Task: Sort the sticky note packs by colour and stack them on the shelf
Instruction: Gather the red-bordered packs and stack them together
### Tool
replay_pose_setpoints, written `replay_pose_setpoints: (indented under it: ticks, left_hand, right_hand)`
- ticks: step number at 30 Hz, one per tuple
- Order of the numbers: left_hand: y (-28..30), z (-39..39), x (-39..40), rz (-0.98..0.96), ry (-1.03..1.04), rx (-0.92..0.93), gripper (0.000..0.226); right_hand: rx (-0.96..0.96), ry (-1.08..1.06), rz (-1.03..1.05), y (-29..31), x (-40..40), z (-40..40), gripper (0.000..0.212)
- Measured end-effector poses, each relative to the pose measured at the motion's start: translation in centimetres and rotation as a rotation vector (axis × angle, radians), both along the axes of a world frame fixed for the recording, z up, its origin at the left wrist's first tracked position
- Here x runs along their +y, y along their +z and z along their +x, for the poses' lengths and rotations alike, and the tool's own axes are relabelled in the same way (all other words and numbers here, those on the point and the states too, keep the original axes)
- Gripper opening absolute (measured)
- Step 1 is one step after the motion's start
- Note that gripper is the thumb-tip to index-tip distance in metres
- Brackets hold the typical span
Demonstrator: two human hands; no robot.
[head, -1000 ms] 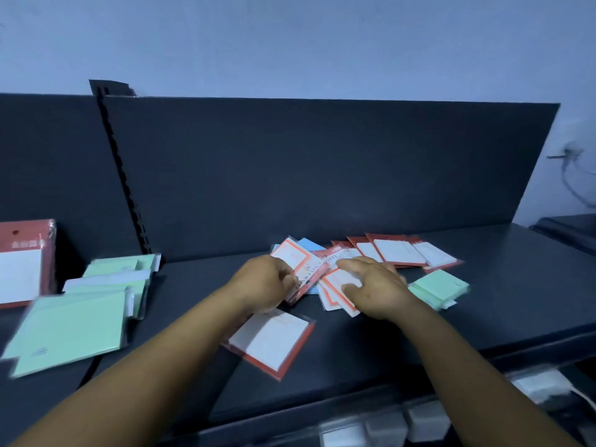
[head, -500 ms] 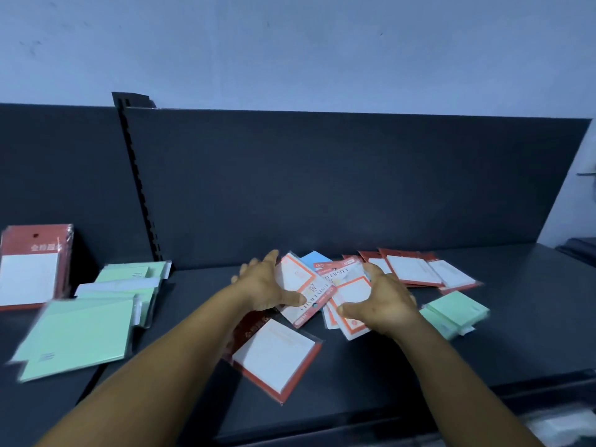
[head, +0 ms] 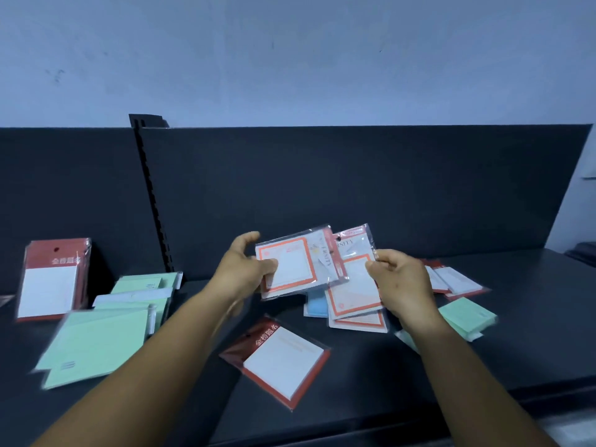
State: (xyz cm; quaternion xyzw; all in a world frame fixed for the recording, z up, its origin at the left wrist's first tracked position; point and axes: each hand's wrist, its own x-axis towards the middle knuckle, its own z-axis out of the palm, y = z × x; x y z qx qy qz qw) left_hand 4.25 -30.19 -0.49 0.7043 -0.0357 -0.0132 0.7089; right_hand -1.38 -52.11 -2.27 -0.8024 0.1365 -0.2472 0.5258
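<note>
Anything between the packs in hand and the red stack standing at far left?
Yes. The heap of mint-green sticky note packs lies on the dark shelf between the orange-bordered packs and the upright red-header stack.

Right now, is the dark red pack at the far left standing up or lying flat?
Standing up. The dark red sticky note pack leans nearly upright against the black back panel, its face toward the camera.

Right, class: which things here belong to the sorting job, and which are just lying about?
Part of the job:
- orange-bordered white note packs in clear wrappers, held by left hand and right hand
- red-backed white note pack
- pale green note packs
- light blue note pack
- dark shelf

Just there:
- grey wall
- slotted black upright
</note>
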Motion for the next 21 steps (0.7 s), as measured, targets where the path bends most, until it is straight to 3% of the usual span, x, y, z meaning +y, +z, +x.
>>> replay_pose_setpoints:
  ticks: [8, 15, 21]
  left_hand:
    - [-0.9, -1.1, 0.4, -0.089, -0.009, 0.106, 0.006]
    - [-1.7, -2.3, -1.7, -0.128, -0.118, 0.204, 0.011]
    - [-3.4, -2.5, -1.9, -0.071, -0.128, 0.151, 0.015]
  right_hand:
    - [-0.029, -0.055, 0.132, 0.3, -0.2, 0.6, 0.009]
    - [0.016, 0.013, 0.196, 0.2, 1.4, 1.5, 0.013]
    - [0.036, 0.147, 0.228, 0.0, 2.9, 1.6, 0.013]
